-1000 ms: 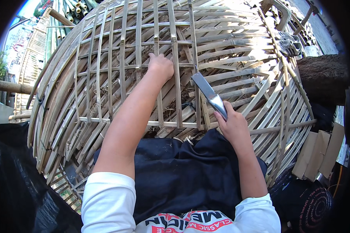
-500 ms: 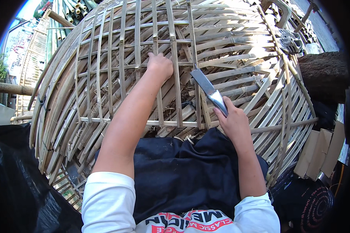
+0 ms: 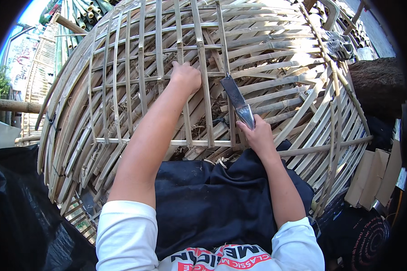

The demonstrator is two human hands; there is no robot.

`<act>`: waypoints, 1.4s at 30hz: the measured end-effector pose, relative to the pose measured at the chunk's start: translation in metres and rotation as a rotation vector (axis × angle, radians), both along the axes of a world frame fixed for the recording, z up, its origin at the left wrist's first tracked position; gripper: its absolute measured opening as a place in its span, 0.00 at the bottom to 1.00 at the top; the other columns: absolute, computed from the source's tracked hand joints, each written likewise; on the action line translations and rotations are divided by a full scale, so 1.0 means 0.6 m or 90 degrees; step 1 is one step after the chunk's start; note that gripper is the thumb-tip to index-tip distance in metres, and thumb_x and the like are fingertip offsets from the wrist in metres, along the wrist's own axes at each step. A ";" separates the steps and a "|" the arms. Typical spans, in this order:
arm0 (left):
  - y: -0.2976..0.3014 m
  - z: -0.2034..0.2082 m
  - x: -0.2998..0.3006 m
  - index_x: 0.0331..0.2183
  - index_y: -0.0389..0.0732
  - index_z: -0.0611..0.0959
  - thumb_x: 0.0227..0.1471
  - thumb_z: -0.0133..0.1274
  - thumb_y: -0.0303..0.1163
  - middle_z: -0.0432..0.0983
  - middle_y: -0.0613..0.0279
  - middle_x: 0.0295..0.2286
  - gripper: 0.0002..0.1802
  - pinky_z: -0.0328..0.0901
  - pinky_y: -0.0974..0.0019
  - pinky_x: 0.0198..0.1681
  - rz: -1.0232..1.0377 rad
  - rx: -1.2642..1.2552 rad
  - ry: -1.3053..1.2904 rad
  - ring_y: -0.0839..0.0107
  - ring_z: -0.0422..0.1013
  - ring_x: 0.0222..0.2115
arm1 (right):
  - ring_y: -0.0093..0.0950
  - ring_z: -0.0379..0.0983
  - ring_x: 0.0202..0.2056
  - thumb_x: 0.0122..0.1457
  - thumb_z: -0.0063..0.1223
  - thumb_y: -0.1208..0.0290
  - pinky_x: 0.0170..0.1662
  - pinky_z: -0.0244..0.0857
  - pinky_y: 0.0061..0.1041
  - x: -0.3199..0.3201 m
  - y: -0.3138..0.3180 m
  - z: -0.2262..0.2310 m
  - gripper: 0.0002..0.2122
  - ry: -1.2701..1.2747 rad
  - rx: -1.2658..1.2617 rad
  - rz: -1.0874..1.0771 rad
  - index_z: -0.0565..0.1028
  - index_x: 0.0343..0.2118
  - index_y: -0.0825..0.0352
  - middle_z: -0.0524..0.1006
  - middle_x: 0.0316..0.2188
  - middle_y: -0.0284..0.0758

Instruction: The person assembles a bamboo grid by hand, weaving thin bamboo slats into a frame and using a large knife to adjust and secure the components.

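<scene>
A lattice of crossed bamboo strips (image 3: 160,45) spreads before me over a pile of split bamboo. My left hand (image 3: 186,76) is closed on one of the lengthwise bamboo strips (image 3: 180,50) near the middle of the lattice; its fingertips are partly hidden. To the right of it, my right hand (image 3: 259,135) grips the shiny metal handle of a broad, square-ended knife (image 3: 233,94). The blade points up and left, its tip against or very near the rightmost lengthwise strip (image 3: 222,36), close to a crossing.
Dark cloth (image 3: 212,194) covers my lap at the lattice's near edge. Rows of bamboo slats (image 3: 312,176) fan out at right, beside folded cardboard (image 3: 368,178) and a thick log (image 3: 377,86). Black sheeting (image 3: 22,198) lies at left. Green bamboo poles (image 3: 72,27) stand behind.
My right hand has moved left and slightly up with the knife, whose blade now stands steeper along the rightmost strip. My left hand has stayed in place.
</scene>
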State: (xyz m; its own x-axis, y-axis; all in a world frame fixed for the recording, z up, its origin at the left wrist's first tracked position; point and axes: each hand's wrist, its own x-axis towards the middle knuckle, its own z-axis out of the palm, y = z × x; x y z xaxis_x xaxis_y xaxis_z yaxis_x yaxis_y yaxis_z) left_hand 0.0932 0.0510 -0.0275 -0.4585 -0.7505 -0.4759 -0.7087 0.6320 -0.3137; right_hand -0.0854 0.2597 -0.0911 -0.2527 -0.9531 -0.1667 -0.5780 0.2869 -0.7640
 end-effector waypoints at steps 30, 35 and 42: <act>-0.006 -0.013 0.011 0.35 0.38 0.85 0.48 0.47 0.30 0.80 0.55 0.39 0.14 0.57 0.34 0.55 -0.025 -0.037 0.058 0.57 0.71 0.47 | 0.54 0.76 0.34 0.59 0.53 0.52 0.38 0.69 0.46 0.015 -0.019 0.039 0.22 0.037 0.030 -0.042 0.72 0.35 0.73 0.78 0.27 0.55; -0.005 -0.011 0.008 0.35 0.38 0.85 0.48 0.47 0.29 0.80 0.55 0.38 0.14 0.56 0.32 0.55 -0.024 -0.028 0.054 0.57 0.71 0.47 | 0.51 0.77 0.31 0.61 0.52 0.52 0.34 0.71 0.44 0.016 -0.017 0.070 0.20 0.184 0.057 -0.021 0.69 0.34 0.70 0.78 0.24 0.51; -0.004 -0.003 0.007 0.39 0.39 0.83 0.50 0.45 0.30 0.79 0.55 0.41 0.16 0.54 0.32 0.56 -0.014 -0.014 0.025 0.57 0.69 0.49 | 0.48 0.78 0.30 0.61 0.51 0.53 0.33 0.72 0.42 0.020 -0.019 0.092 0.20 0.249 0.081 -0.009 0.68 0.34 0.69 0.78 0.24 0.49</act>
